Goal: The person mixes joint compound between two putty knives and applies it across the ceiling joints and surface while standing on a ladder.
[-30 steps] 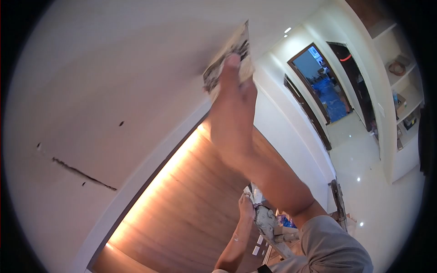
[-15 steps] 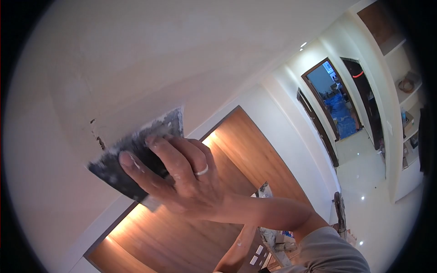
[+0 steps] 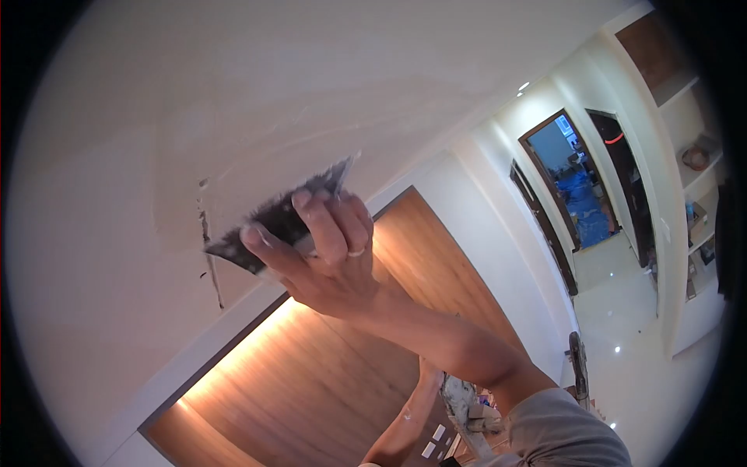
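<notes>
My right hand grips a wide, putty-smeared scraper blade, its fingers spread across the flat of the metal. The blade's far edge lies along the pale plastered ceiling. Just left of the blade runs a dark, broken crack in the plaster. Lower down, my left hand is mostly hidden behind my right forearm. Its fingers do not show, and I cannot see what they hold.
A putty-stained ladder part stands below my right arm. Behind is a wood-panelled recess with strip lighting. To the right are a doorway showing blue sheeting, a shiny floor and shelves holding small items.
My right hand and the scraper have moved right and up across the ceiling, uncovering more of the crack. A putty-smeared blade near my left hand has slipped almost out of sight behind the forearm.
</notes>
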